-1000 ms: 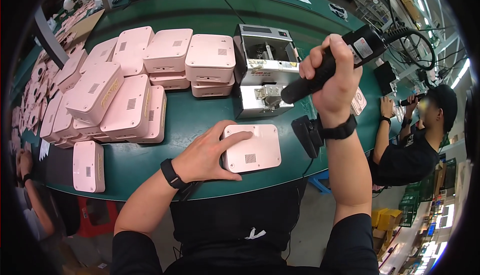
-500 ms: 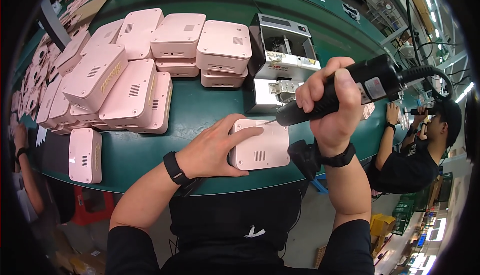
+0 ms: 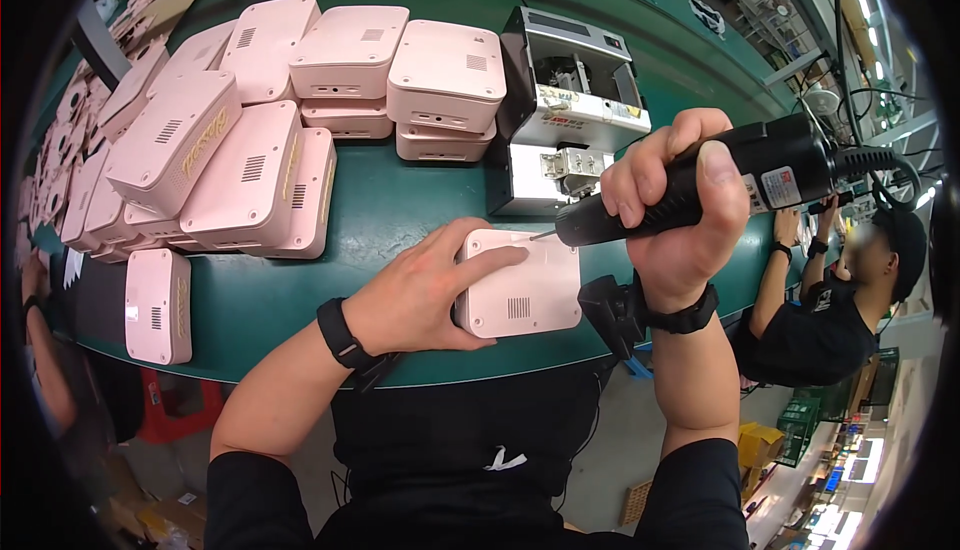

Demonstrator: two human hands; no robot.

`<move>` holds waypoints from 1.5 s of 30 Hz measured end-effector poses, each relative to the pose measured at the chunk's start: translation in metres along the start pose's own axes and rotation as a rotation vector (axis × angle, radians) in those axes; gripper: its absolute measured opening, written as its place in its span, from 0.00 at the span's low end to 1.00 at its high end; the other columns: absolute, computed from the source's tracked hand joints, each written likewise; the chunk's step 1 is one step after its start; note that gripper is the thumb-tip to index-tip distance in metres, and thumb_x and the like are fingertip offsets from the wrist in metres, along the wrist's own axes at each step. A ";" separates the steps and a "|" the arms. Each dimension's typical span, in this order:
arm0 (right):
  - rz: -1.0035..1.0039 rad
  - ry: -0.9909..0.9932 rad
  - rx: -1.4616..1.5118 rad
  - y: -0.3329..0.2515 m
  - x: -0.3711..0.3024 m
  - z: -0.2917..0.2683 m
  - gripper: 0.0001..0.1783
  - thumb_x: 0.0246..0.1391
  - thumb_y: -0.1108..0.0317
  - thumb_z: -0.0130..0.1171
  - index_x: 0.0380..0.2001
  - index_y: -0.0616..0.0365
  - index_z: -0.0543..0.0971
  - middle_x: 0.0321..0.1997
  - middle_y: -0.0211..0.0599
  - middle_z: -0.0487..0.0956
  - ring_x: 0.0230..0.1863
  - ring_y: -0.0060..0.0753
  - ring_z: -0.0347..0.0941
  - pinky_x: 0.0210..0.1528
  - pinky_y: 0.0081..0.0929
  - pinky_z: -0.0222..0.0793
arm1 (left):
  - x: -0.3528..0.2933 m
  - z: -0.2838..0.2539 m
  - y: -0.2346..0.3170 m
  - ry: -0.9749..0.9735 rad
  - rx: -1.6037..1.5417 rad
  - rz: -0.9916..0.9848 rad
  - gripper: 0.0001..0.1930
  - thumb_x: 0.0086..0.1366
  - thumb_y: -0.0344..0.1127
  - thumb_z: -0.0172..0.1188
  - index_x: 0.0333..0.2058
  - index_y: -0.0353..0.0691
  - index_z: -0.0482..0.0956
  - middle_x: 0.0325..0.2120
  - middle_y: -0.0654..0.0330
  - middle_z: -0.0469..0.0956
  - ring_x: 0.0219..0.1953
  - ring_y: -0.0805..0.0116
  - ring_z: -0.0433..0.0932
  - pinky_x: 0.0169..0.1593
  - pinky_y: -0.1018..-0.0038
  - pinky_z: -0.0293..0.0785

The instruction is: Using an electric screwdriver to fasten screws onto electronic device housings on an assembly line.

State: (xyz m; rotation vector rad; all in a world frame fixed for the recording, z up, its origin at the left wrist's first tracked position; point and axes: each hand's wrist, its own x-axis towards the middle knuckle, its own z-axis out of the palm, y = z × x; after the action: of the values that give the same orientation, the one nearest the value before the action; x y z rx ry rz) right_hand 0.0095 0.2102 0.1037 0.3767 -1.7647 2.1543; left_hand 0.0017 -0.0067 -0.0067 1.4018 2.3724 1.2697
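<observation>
A pale pink plastic box-shaped housing (image 3: 545, 285) with rounded corners and a small vent grille lies on the green table near its front edge. My left hand (image 3: 425, 285) grips its left side, thumb at the near edge and index finger laid across the top. In my right hand (image 3: 685, 220) is a black corded electric screwdriver (image 3: 740, 175), tilted with its thin bit pointing left. The bit tip meets the housing's upper face near the far edge, close to my index fingertip. Whether a screw sits under the tip is too small to tell.
Several similar pink housings (image 3: 245, 165) are stacked at the left and back. One stands apart (image 3: 158, 307) near the front edge. Behind my right hand is a black and white screw feeder (image 3: 575, 100). At the right a co-worker (image 3: 835, 300) sits; another person's arm (image 3: 45, 350) shows far left.
The view has shifted a little, so the stacks and the feeder appear slightly displaced. My hands keep the same hold, with the bit still at the housing's far edge.
</observation>
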 end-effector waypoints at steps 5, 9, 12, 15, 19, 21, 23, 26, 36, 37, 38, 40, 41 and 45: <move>0.009 0.008 -0.030 0.001 -0.002 0.002 0.16 0.62 0.52 0.47 0.38 0.54 0.66 0.19 0.32 0.66 0.16 0.26 0.61 0.24 0.29 0.63 | 0.000 0.000 0.001 -0.003 -0.009 -0.006 0.44 0.41 0.42 0.79 0.60 0.51 0.71 0.55 0.51 0.67 0.55 0.48 0.72 0.57 0.60 0.73; 0.013 -0.018 -0.045 0.002 0.000 0.000 0.16 0.61 0.53 0.48 0.38 0.54 0.66 0.19 0.32 0.66 0.16 0.26 0.62 0.24 0.29 0.63 | -0.001 0.002 0.000 0.007 -0.012 0.007 0.44 0.41 0.42 0.77 0.60 0.52 0.70 0.54 0.51 0.66 0.55 0.47 0.71 0.57 0.59 0.73; 0.012 -0.027 -0.032 0.001 0.001 0.000 0.15 0.61 0.54 0.49 0.38 0.54 0.66 0.19 0.32 0.66 0.16 0.26 0.62 0.25 0.28 0.63 | -0.001 0.002 -0.001 0.011 -0.011 0.016 0.43 0.41 0.42 0.77 0.60 0.52 0.70 0.54 0.51 0.66 0.55 0.47 0.71 0.57 0.59 0.73; 0.055 0.048 0.025 -0.001 0.000 0.004 0.14 0.62 0.55 0.48 0.38 0.54 0.67 0.20 0.33 0.67 0.17 0.27 0.62 0.25 0.29 0.63 | -0.002 -0.002 -0.002 0.004 -0.008 0.012 0.43 0.41 0.42 0.78 0.60 0.52 0.71 0.54 0.51 0.67 0.55 0.48 0.72 0.57 0.60 0.73; -0.145 0.140 0.009 -0.033 0.008 -0.010 0.13 0.63 0.56 0.48 0.36 0.54 0.68 0.20 0.32 0.67 0.18 0.27 0.62 0.26 0.30 0.64 | -0.003 0.001 0.002 0.000 0.005 0.002 0.43 0.42 0.43 0.78 0.60 0.53 0.70 0.55 0.51 0.67 0.55 0.47 0.72 0.57 0.60 0.73; -0.153 0.152 -0.018 -0.033 0.015 -0.010 0.13 0.64 0.55 0.48 0.36 0.54 0.68 0.20 0.32 0.68 0.18 0.27 0.63 0.26 0.30 0.64 | -0.003 0.001 0.001 -0.005 -0.005 0.002 0.44 0.42 0.44 0.78 0.60 0.54 0.70 0.55 0.51 0.66 0.56 0.47 0.71 0.57 0.59 0.73; -0.175 0.178 -0.079 -0.032 0.027 -0.011 0.14 0.64 0.55 0.47 0.36 0.55 0.69 0.20 0.32 0.68 0.18 0.27 0.63 0.27 0.30 0.64 | -0.002 0.000 0.000 -0.005 -0.009 0.008 0.44 0.42 0.44 0.78 0.61 0.54 0.70 0.55 0.51 0.66 0.56 0.47 0.71 0.57 0.59 0.73; -0.126 0.176 -0.127 -0.022 0.036 -0.015 0.14 0.65 0.55 0.47 0.37 0.55 0.69 0.20 0.32 0.68 0.18 0.27 0.63 0.27 0.29 0.64 | -0.002 -0.001 -0.001 -0.019 -0.002 -0.002 0.44 0.42 0.44 0.78 0.61 0.55 0.69 0.55 0.51 0.66 0.56 0.47 0.71 0.58 0.58 0.72; -0.035 0.038 0.068 -0.033 0.005 0.043 0.15 0.64 0.54 0.47 0.38 0.57 0.68 0.20 0.34 0.68 0.17 0.28 0.63 0.25 0.29 0.65 | -0.004 -0.001 -0.002 -0.030 -0.023 -0.014 0.44 0.43 0.45 0.78 0.61 0.55 0.69 0.56 0.51 0.65 0.58 0.47 0.69 0.59 0.58 0.71; -0.024 0.005 0.052 -0.031 0.003 0.048 0.16 0.64 0.54 0.47 0.39 0.57 0.67 0.20 0.34 0.68 0.17 0.28 0.63 0.25 0.29 0.65 | -0.004 -0.001 -0.001 -0.032 -0.025 -0.016 0.44 0.43 0.45 0.78 0.62 0.55 0.69 0.56 0.51 0.65 0.58 0.47 0.69 0.59 0.58 0.70; -0.013 -0.030 0.036 -0.029 0.002 0.052 0.16 0.63 0.54 0.47 0.39 0.57 0.67 0.20 0.35 0.68 0.17 0.28 0.63 0.25 0.30 0.65 | -0.004 -0.001 -0.001 -0.033 -0.026 -0.018 0.44 0.43 0.45 0.77 0.62 0.55 0.68 0.56 0.50 0.65 0.59 0.47 0.68 0.59 0.58 0.70; -0.001 -0.068 0.021 -0.026 0.003 0.055 0.16 0.63 0.54 0.47 0.40 0.57 0.66 0.20 0.35 0.68 0.17 0.28 0.63 0.25 0.30 0.65 | -0.003 -0.001 -0.001 -0.029 -0.025 -0.012 0.45 0.43 0.45 0.77 0.62 0.55 0.68 0.57 0.50 0.65 0.59 0.47 0.68 0.59 0.58 0.70; -0.005 -0.087 0.016 -0.022 0.003 0.055 0.16 0.63 0.54 0.47 0.40 0.56 0.66 0.20 0.36 0.68 0.17 0.28 0.63 0.25 0.30 0.65 | -0.003 -0.001 -0.001 -0.027 -0.026 -0.006 0.45 0.43 0.45 0.77 0.62 0.55 0.68 0.57 0.51 0.65 0.59 0.47 0.68 0.59 0.58 0.70; 0.010 -0.122 -0.005 -0.007 0.001 0.056 0.16 0.62 0.54 0.48 0.41 0.56 0.65 0.21 0.36 0.68 0.17 0.29 0.63 0.24 0.30 0.65 | -0.004 0.000 -0.001 -0.013 -0.021 0.001 0.44 0.42 0.44 0.77 0.61 0.55 0.69 0.56 0.50 0.64 0.57 0.47 0.69 0.58 0.59 0.72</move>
State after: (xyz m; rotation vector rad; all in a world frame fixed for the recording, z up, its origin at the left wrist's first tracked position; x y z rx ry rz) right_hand 0.0106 0.1567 0.1213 0.5083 -1.8402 2.1751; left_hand 0.0031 -0.0097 -0.0092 1.4005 2.3439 1.2781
